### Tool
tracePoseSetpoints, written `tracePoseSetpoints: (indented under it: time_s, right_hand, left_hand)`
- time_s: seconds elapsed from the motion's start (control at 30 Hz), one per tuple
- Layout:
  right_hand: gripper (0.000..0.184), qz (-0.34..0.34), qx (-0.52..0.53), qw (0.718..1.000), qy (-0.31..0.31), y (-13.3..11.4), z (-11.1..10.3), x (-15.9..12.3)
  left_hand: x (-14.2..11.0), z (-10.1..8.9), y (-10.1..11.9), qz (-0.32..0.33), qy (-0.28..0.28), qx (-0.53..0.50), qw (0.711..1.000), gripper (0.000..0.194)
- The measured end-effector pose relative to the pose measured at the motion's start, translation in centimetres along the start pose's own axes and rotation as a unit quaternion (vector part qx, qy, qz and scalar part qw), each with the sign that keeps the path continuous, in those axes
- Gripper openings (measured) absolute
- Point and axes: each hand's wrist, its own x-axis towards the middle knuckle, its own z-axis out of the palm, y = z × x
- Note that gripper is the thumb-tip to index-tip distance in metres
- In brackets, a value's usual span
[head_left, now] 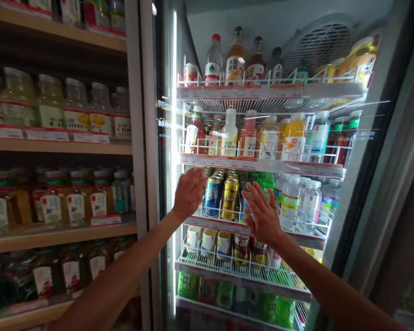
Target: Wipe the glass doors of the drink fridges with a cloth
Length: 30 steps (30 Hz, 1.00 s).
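Both arms stretch forward toward a lit drinks fridge. My left hand (191,193) is raised at the left end of the middle shelf, its back toward me and its fingers extended but a little blurred. Just right of it stand a blue can (212,196) and a gold can (230,198) in wire-divided rows. My right hand (264,214) is open with fingers spread and nothing in it. It is in front of the same shelf, covering part of a blue can and green bottles (264,180). Whether either hand touches anything is unclear.
Bottles line the upper fridge shelves (227,160), and cans stand on the lower shelf (209,241). White wire rails edge the shelves. Faint reflections cross the fridge front. A metal post (143,138) separates it from wooden shelves (62,146) of bottled drinks at left.
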Motion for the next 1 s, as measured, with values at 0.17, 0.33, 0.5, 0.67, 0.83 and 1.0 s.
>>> tracePoseSetpoints:
  time_s: [0.17,0.33,0.5,0.67,0.83,1.0]
  right_hand:
    - [0.072,0.027,-0.006,0.999,0.019,1.1,-0.4,0.6]
    - [0.070,0.036,-0.031,0.998,0.041,3.4,-1.5,0.6]
    - [0.071,0.042,-0.060,0.995,0.067,6.2,-3.3,0.2]
    - [0.070,0.062,-0.091,0.991,0.076,8.9,-5.3,-0.5]
    - [0.069,0.069,-0.118,0.988,0.070,11.1,-7.1,-1.5]
    - [0.066,0.088,-0.147,0.984,0.058,13.5,-8.6,-2.8]
  left_hand:
    - [3.4,0.2,-1.1,-0.090,0.078,0.035,0.992,0.041]
    - [6.0,1.3,1.0,0.043,0.024,0.014,0.999,0.041]
    - [8.8,2.4,2.9,-0.076,0.090,0.036,0.992,0.040]
    - [11.5,3.6,7.3,0.085,0.035,-0.012,0.996,0.041]
    - [15.1,4.5,10.0,0.035,0.044,-0.017,0.998,0.043]
    - [17.4,5.9,14.0,0.156,-0.006,-0.043,0.987,0.042]
